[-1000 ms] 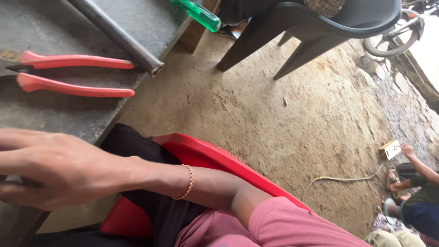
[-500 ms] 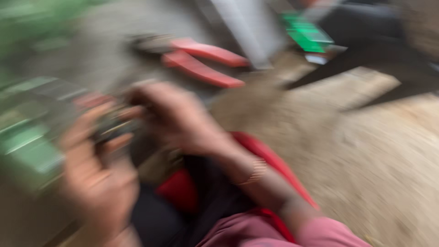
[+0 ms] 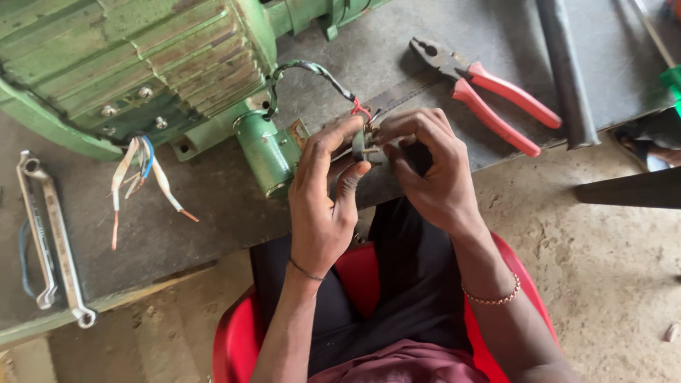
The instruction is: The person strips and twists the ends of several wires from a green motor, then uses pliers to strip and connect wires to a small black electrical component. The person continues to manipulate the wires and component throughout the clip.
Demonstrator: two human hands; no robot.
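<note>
Both of my hands meet over the bench edge around a small dark electrical part (image 3: 360, 144). My left hand (image 3: 323, 195) pinches it between thumb and fingers. My right hand (image 3: 425, 170) grips it from the other side, fingers curled. A black cable (image 3: 312, 71) with a red end runs from the part back to a green electric motor (image 3: 128, 64) lying on the grey bench (image 3: 213, 206). A bunch of loose coloured wires (image 3: 142, 174) hangs out of the motor's side.
Red-handled pliers (image 3: 489, 96) lie on the bench to the right, next to a grey metal pipe (image 3: 564, 71). Two spanners (image 3: 53, 241) lie at the left. I sit on a red plastic chair (image 3: 234, 340) on a dirt floor.
The view swung left from the floor and pliers to the motor. My hands came together and took hold of the small part.
</note>
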